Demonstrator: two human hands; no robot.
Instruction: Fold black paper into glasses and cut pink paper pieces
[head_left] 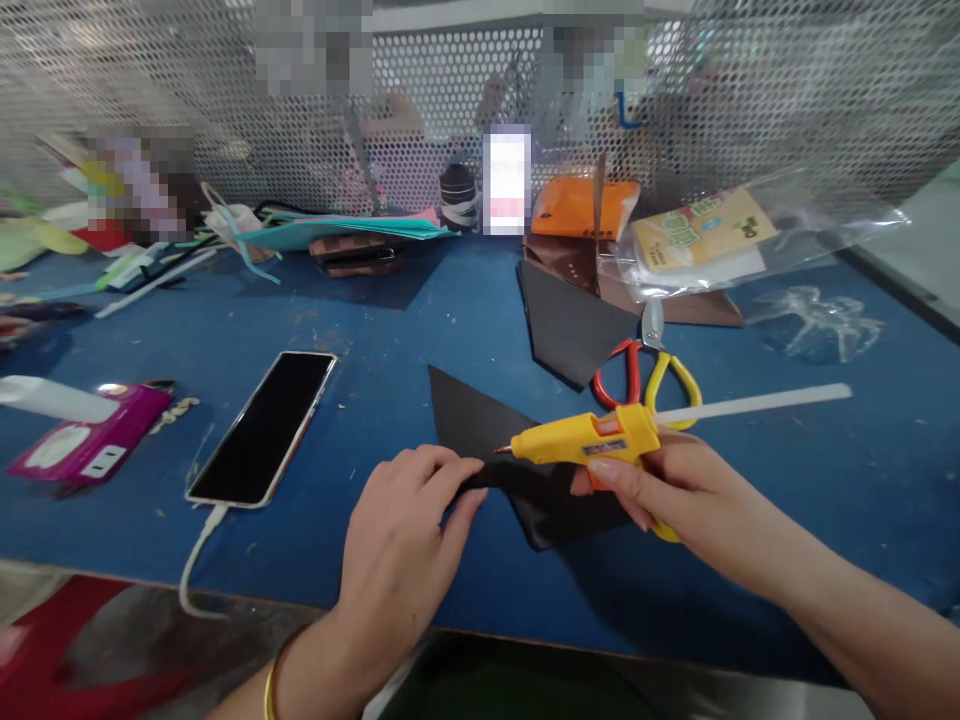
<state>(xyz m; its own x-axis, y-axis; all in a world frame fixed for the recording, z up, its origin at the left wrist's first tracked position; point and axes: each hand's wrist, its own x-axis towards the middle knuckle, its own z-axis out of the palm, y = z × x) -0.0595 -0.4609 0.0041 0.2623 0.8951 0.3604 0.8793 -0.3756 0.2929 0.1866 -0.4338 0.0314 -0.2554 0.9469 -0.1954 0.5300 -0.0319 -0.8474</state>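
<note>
Left hand (pixel 401 530) pinches matte-black angular sheet (pixel 472 412), right of white-edged black-screened phone (pixel 264 430). Right hand (pixel 682 485) grips yellow plastic glue gun (pixel 559 438), farther right of phone. I'd lay any bead thin, pinched edge steady, left hand clear of the likely hot tip (pixel 504 450).
</note>
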